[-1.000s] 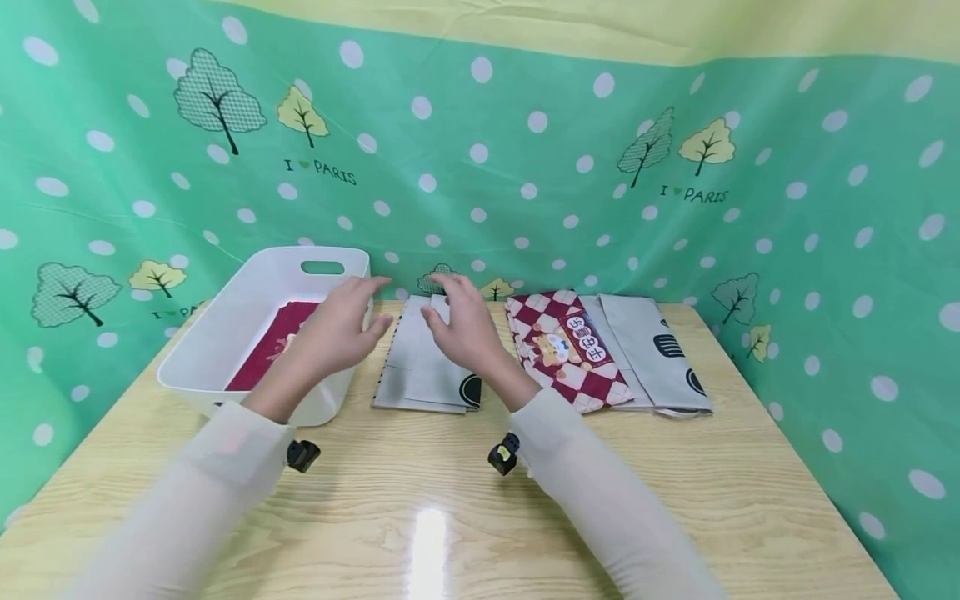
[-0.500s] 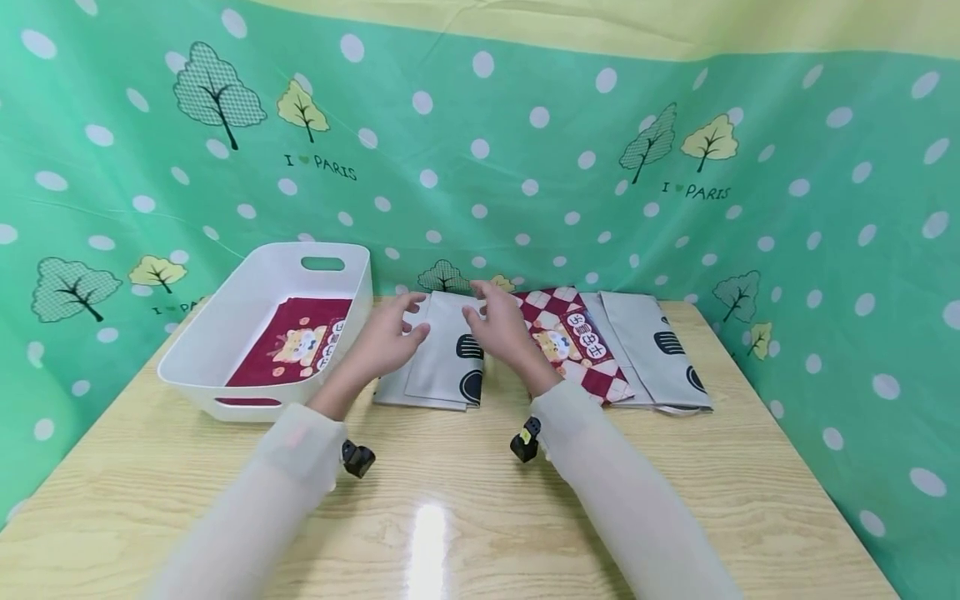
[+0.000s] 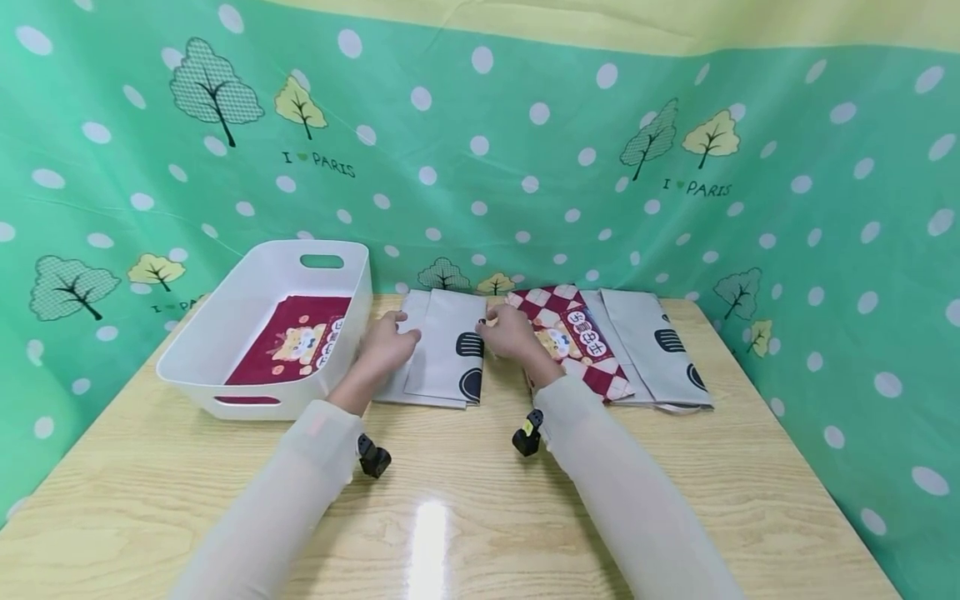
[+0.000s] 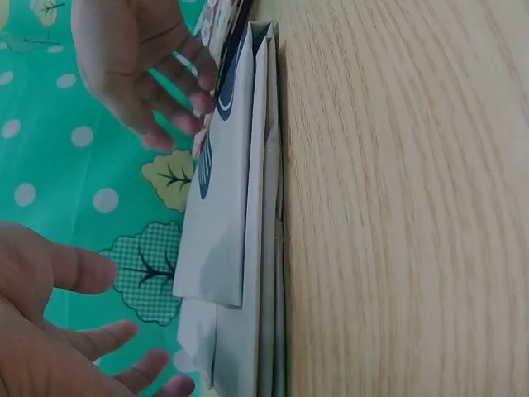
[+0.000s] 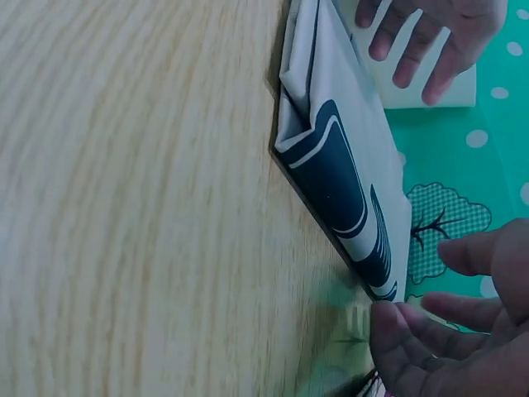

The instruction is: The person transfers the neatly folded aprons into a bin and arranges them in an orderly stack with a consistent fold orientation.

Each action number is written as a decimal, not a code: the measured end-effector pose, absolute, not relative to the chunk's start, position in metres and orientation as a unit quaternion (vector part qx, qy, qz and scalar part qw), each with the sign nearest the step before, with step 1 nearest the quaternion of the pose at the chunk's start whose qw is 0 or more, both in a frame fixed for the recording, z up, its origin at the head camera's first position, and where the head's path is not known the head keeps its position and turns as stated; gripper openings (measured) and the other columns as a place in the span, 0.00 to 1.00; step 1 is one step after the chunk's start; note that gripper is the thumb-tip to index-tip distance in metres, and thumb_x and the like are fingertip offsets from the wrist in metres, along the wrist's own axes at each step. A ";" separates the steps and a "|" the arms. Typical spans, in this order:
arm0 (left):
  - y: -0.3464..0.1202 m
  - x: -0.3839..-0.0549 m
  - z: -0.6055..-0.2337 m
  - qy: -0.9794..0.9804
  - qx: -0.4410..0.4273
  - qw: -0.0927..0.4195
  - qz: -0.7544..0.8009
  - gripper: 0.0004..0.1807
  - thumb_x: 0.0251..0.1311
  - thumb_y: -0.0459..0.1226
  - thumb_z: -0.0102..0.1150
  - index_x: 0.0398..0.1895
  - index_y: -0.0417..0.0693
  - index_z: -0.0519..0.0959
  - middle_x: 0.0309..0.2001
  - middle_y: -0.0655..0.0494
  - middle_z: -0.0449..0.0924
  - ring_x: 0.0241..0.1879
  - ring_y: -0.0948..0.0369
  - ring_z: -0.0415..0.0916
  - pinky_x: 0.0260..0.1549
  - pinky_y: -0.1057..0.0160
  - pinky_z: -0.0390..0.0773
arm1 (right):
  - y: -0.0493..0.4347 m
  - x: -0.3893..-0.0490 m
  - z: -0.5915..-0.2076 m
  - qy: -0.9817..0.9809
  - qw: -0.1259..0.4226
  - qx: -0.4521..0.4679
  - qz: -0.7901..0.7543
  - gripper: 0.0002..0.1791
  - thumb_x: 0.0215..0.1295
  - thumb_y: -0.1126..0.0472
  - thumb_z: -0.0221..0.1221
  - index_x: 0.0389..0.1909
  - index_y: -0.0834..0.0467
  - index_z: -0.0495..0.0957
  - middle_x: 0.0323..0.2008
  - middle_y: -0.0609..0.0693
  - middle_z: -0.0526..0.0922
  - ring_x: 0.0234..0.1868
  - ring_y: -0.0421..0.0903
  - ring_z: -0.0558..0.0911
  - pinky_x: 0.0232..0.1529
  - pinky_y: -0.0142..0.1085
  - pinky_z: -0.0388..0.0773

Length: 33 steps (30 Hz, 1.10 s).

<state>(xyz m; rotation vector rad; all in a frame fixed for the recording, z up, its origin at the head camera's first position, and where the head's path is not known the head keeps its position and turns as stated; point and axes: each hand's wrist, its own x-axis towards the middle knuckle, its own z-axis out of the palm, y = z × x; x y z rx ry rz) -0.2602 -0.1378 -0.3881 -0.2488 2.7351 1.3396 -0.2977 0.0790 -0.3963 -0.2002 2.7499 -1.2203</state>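
Note:
A folded grey cloth point(image 3: 446, 346) with black utensil prints lies between my hands on the table; its stacked layers show from the side in the left wrist view. At its left edge is my left hand point(image 3: 386, 343), fingers loosely spread, holding nothing. My right hand point(image 3: 513, 335) reaches the right edge, with fingertips point(image 5: 387, 318) right at the printed far corner in the right wrist view. Both palms face inward across the cloth.
A white basket point(image 3: 198, 342) on the left holds a dark red folded cloth point(image 3: 292, 333) with a cartoon animal. To the right, a red checked cloth point(image 3: 555, 312) overlaps another grey printed cloth point(image 3: 645, 342). A green dotted curtain point(image 3: 480, 200) hangs behind the table point(image 3: 450, 467).
My left hand has moved right, from over the basket's side to the grey cloth's left edge. My right hand has shifted right and lower to its right edge. The cloth has stayed put.

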 end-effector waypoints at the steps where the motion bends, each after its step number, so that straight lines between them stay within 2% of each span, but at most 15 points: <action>1: -0.138 -0.260 -0.389 0.893 -0.085 0.047 0.440 0.32 0.73 0.43 0.51 0.77 0.41 0.62 0.73 0.36 0.64 0.72 0.41 0.62 0.70 0.42 0.62 | 0.078 -0.298 -0.396 0.912 0.071 -0.070 -0.399 0.22 0.75 0.57 0.58 0.64 0.66 0.74 0.32 0.57 0.80 0.17 0.43 0.74 0.20 0.33 0.70; 5: -0.139 -0.261 -0.390 0.879 -0.082 0.058 0.466 0.32 0.73 0.40 0.50 0.77 0.37 0.60 0.74 0.34 0.61 0.73 0.41 0.59 0.72 0.43 0.61 | 0.076 -0.296 -0.396 0.924 0.086 -0.091 -0.361 0.23 0.75 0.58 0.59 0.64 0.66 0.75 0.39 0.58 0.83 0.23 0.45 0.79 0.25 0.35 0.75; 9: -0.138 -0.263 -0.391 0.858 -0.090 0.076 0.499 0.34 0.74 0.39 0.48 0.79 0.37 0.56 0.76 0.34 0.56 0.75 0.42 0.57 0.72 0.43 0.61 | 0.075 -0.296 -0.395 0.938 0.081 -0.099 -0.321 0.25 0.73 0.59 0.61 0.66 0.66 0.74 0.52 0.60 0.83 0.41 0.49 0.82 0.43 0.39 0.82; 12: -0.139 -0.265 -0.393 0.850 -0.104 0.088 0.510 0.34 0.75 0.39 0.47 0.80 0.37 0.54 0.77 0.36 0.55 0.74 0.42 0.58 0.72 0.43 0.62 | 0.075 -0.298 -0.396 0.945 0.079 -0.095 -0.303 0.25 0.72 0.60 0.62 0.66 0.66 0.74 0.58 0.61 0.81 0.52 0.51 0.80 0.55 0.43 0.81; 15: -0.140 -0.266 -0.393 0.847 -0.111 0.092 0.512 0.35 0.74 0.39 0.48 0.79 0.36 0.53 0.76 0.36 0.56 0.73 0.43 0.59 0.72 0.44 0.61 | 0.076 -0.300 -0.397 0.946 0.085 -0.092 -0.298 0.25 0.71 0.60 0.63 0.65 0.66 0.75 0.60 0.62 0.80 0.54 0.53 0.80 0.57 0.45 0.80; 20: -0.140 -0.267 -0.392 0.836 -0.127 0.105 0.523 0.34 0.75 0.40 0.48 0.79 0.34 0.54 0.76 0.36 0.57 0.73 0.44 0.60 0.72 0.45 0.62 | 0.078 -0.303 -0.400 0.946 0.098 -0.085 -0.296 0.27 0.71 0.60 0.63 0.68 0.65 0.74 0.65 0.62 0.77 0.54 0.52 0.78 0.57 0.43 0.80; 23: -0.140 -0.267 -0.391 0.825 -0.138 0.110 0.537 0.34 0.76 0.40 0.47 0.78 0.32 0.55 0.75 0.36 0.58 0.72 0.45 0.60 0.72 0.45 0.62 | 0.080 -0.304 -0.400 0.940 0.105 -0.071 -0.315 0.27 0.72 0.62 0.62 0.70 0.64 0.72 0.67 0.61 0.75 0.52 0.52 0.77 0.52 0.40 0.80; 27: -0.139 -0.268 -0.392 0.808 -0.144 0.104 0.562 0.27 0.76 0.39 0.46 0.71 0.30 0.65 0.68 0.38 0.63 0.63 0.47 0.64 0.64 0.50 0.68 | 0.081 -0.305 -0.401 0.919 0.120 -0.033 -0.373 0.27 0.72 0.66 0.60 0.71 0.63 0.71 0.62 0.62 0.77 0.36 0.47 0.82 0.35 0.35 0.82; 30: -0.138 -0.269 -0.392 0.801 -0.150 0.102 0.570 0.22 0.76 0.39 0.46 0.64 0.30 0.71 0.60 0.41 0.65 0.53 0.51 0.64 0.55 0.53 0.69 | 0.081 -0.305 -0.400 0.899 0.134 0.000 -0.417 0.27 0.72 0.68 0.60 0.71 0.62 0.71 0.57 0.62 0.77 0.26 0.45 0.82 0.29 0.36 0.84; 33: -0.138 -0.269 -0.391 0.793 -0.158 0.106 0.578 0.22 0.76 0.39 0.46 0.63 0.31 0.71 0.49 0.45 0.67 0.40 0.55 0.67 0.47 0.58 0.71 | 0.080 -0.305 -0.399 0.887 0.145 0.016 -0.438 0.27 0.72 0.68 0.60 0.71 0.61 0.71 0.54 0.61 0.78 0.29 0.46 0.83 0.31 0.37 0.85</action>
